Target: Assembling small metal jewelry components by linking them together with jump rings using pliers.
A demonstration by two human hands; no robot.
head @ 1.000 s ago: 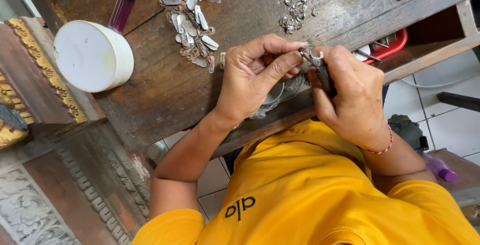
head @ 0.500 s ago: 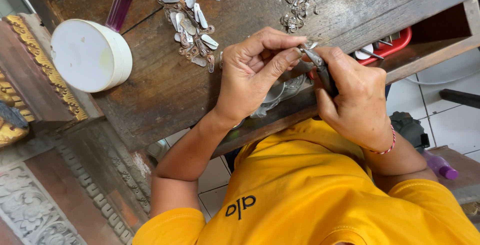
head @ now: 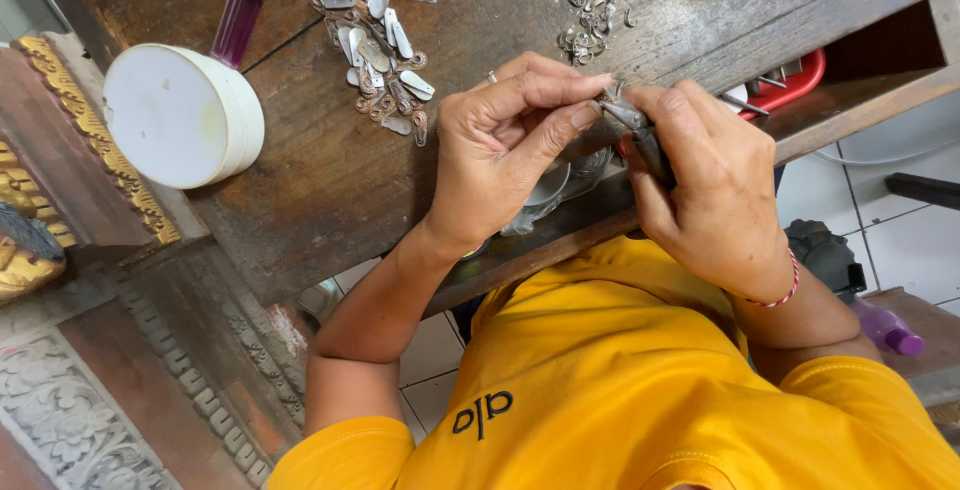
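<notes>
My left hand [head: 505, 150], with a ring on one finger, pinches a small silver metal piece [head: 612, 102] between thumb and forefinger. My right hand [head: 705, 195], with a red bracelet at the wrist, grips small dark pliers [head: 645, 140] whose tip meets that piece. Both hands are held together over the front edge of a dark wooden workbench [head: 330, 180]. Just behind my left hand lies a pile of flat silver pieces [head: 380, 45]. A smaller heap of little silver rings [head: 592, 15] lies behind the pliers.
A round white lidded container [head: 185, 115] and a purple lighter [head: 238, 15] sit at the bench's left. A red tray [head: 795, 85] rests on a lower shelf at right. Carved gilded wood [head: 40, 220] stands on the left, and a purple bottle [head: 885, 330] lies below right.
Both hands stay joined at the bench edge. The fingers of my left hand have shifted slightly on the small piece, and the pliers have tilted a little.
</notes>
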